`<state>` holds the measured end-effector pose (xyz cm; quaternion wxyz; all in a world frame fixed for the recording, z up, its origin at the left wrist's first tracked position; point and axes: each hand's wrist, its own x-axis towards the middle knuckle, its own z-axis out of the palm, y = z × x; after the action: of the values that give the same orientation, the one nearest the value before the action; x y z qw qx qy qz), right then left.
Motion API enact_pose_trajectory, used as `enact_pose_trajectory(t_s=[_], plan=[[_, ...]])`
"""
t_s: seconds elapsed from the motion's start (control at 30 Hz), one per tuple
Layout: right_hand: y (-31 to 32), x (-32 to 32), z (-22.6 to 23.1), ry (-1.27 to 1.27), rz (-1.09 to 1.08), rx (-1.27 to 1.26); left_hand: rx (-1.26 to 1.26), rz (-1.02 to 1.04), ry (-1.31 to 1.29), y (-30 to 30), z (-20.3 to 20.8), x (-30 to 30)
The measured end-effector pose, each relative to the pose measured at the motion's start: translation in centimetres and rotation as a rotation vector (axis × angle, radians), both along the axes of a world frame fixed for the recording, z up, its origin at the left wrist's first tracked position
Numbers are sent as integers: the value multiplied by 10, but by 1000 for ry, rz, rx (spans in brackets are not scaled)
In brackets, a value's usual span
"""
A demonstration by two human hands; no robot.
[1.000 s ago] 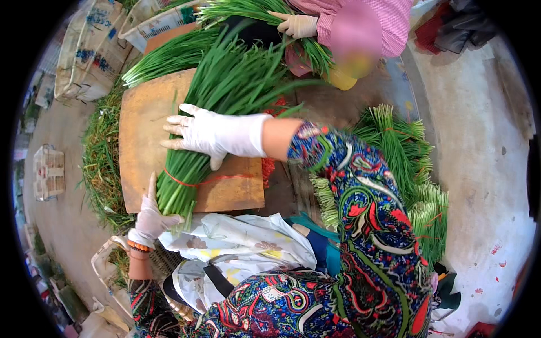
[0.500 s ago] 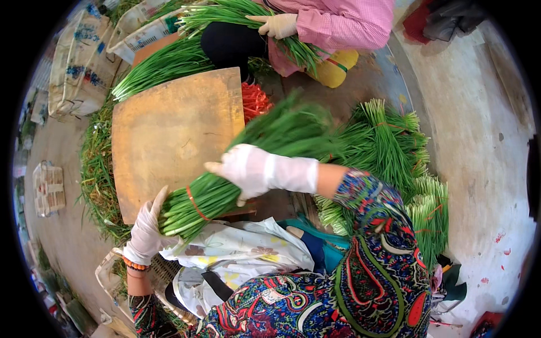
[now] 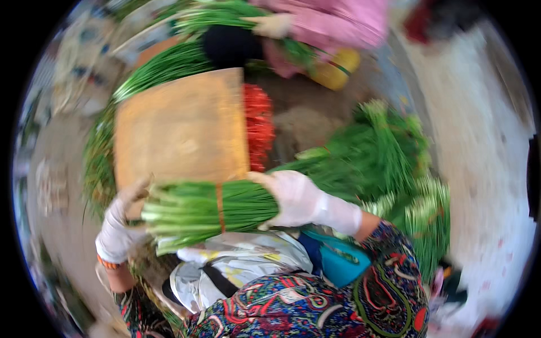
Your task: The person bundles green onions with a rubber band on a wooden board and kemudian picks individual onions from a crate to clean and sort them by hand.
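Observation:
A thick bundle of green chives (image 3: 186, 211) with pale stem ends lies level in front of my lap, an orange band around its middle. My gloved right hand (image 3: 298, 197) grips the leafy part, right of the band, with thumb above and fingers below. At the pale stem ends is my gloved left hand (image 3: 119, 219), its blurred fingers and thumb apart; it is close against the ends, though contact is hard to make out. Just beyond the bundle is a wooden board (image 3: 180, 129).
Banded chive bundles are piled (image 3: 389, 146) at my right. Red ties (image 3: 257, 124) hang beside the board's right edge. Across from me, a person in a pink sleeve (image 3: 338, 22) holds chives. Loose trimmings (image 3: 98, 169) lie left of the board, and a crate (image 3: 52, 186) stands farther left.
The bundle has swung from slanting to level and come nearer my lap. My right hand has moved right and down; my left hand has shifted slightly left.

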<state>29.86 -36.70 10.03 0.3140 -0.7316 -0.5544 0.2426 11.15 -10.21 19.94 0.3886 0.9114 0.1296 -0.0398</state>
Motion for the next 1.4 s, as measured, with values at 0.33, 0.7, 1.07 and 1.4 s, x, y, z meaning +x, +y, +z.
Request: enact_pose_trajectory(t_s=[0.33,0.7,1.07,1.4], plan=[[123,-63,59,75,-26,145,-548,412,-279,-40,-64,-131],[232,-260,87,-177,703,484,-826,1262,-1569,-67,-56,-197],[226,-394,51,137,1592,599,115,1819,-2153,-179,-22,-309],[194,-486,-17,101,1923,-362,1415,2115,-1593,-453,70,-350]])
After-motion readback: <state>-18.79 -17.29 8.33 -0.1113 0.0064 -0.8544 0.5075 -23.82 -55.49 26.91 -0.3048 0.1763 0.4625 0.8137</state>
